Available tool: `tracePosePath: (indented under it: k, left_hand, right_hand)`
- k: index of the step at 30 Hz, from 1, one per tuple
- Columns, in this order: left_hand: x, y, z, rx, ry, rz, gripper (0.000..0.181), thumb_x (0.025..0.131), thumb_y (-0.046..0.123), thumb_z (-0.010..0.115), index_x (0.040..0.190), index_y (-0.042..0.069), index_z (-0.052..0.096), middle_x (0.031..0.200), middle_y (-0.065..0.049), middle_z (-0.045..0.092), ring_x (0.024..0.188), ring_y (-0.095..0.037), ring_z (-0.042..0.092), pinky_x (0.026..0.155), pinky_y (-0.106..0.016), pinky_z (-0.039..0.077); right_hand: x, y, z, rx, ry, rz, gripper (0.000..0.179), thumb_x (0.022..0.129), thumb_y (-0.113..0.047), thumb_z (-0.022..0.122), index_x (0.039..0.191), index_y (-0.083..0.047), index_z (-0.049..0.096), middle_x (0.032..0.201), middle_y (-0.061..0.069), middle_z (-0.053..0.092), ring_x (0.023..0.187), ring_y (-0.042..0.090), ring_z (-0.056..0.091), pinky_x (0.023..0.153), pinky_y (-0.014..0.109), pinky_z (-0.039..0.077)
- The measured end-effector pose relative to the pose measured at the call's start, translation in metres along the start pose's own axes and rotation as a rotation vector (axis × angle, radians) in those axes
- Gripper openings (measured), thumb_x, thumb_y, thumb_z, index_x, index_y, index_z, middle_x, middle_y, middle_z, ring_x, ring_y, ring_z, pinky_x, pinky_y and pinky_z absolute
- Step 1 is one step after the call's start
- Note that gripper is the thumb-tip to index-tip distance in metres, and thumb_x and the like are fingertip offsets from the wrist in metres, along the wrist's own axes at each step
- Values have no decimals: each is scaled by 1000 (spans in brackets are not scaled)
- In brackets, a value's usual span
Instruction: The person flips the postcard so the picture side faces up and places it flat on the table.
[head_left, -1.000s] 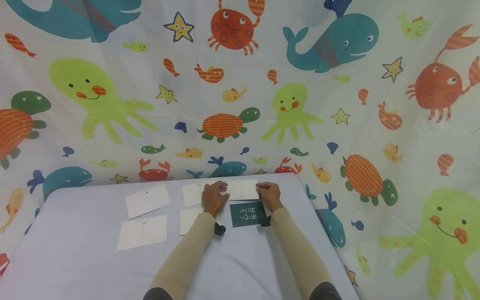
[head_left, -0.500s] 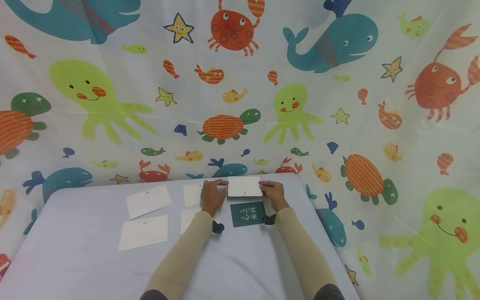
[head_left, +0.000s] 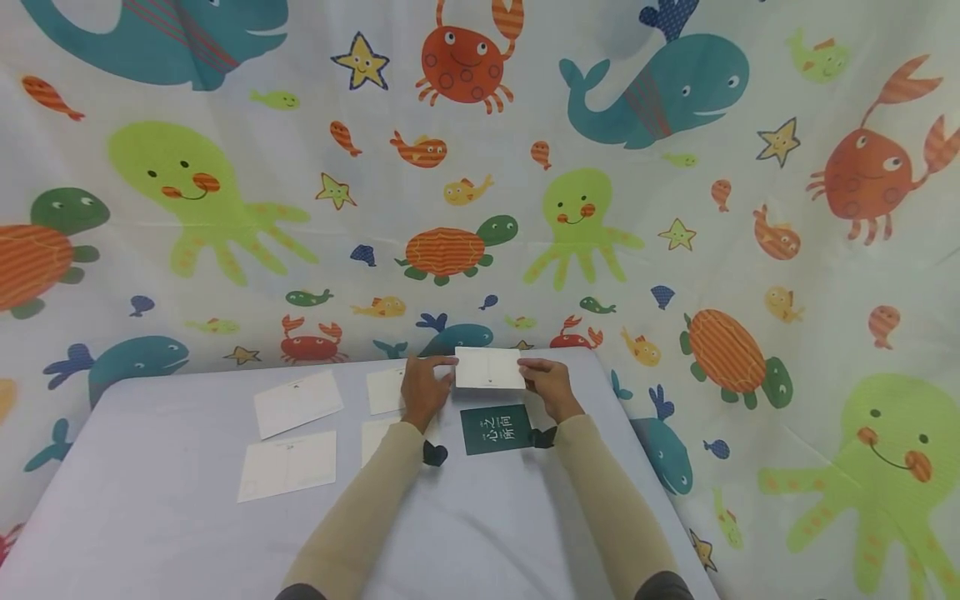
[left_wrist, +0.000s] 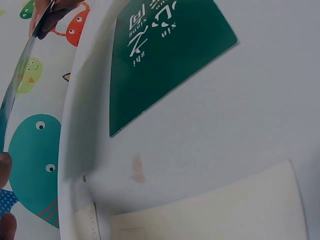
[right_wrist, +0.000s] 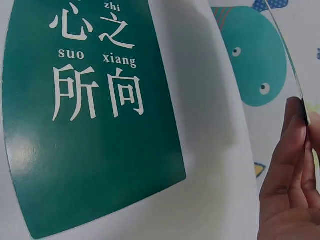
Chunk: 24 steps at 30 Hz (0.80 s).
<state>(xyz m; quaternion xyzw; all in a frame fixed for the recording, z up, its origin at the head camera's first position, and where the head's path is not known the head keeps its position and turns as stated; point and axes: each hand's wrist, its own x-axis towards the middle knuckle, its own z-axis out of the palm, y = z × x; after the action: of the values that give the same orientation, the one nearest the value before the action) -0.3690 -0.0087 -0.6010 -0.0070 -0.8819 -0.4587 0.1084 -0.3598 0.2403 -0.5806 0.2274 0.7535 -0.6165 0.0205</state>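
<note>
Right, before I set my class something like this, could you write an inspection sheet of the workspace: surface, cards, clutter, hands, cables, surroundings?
Surface: pale tablecloth, lightly creased.
Cards: one raised white card, held off the cloth; a green card with white characters, lying nearer the person; four white cards to the left, two only partly visible in the head view.
Clutter: nothing seen.
Hands: left hand pinches the raised card's left edge; right hand pinches its right edge.
Cables: nothing seen.
Surroundings: curtain printed with sea animals, behind the table.
</note>
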Motion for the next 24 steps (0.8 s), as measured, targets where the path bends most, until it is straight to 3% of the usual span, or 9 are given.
tracePosePath:
  k: [9, 24]
  left_hand:
    - [-21, 19, -8, -2, 46, -24, 21, 97, 17, 77, 117, 22, 84, 118, -8, 72, 110, -26, 58, 96, -47, 52]
    - [-14, 26, -17, -36, 82, 31, 17, 98, 20, 78, 113, 22, 84, 110, -5, 76, 103, -23, 58, 90, -44, 53]
  right_hand:
    - [-11, -1, -19, 11, -109, -59, 23, 103, -15, 70, 124, -18, 78, 135, 8, 72, 116, 25, 72, 108, 40, 55]
    - [-11, -7, -19, 38, -93, -109, 25, 104, -8, 67, 124, -16, 79, 139, 8, 70, 118, 25, 71, 110, 43, 55]
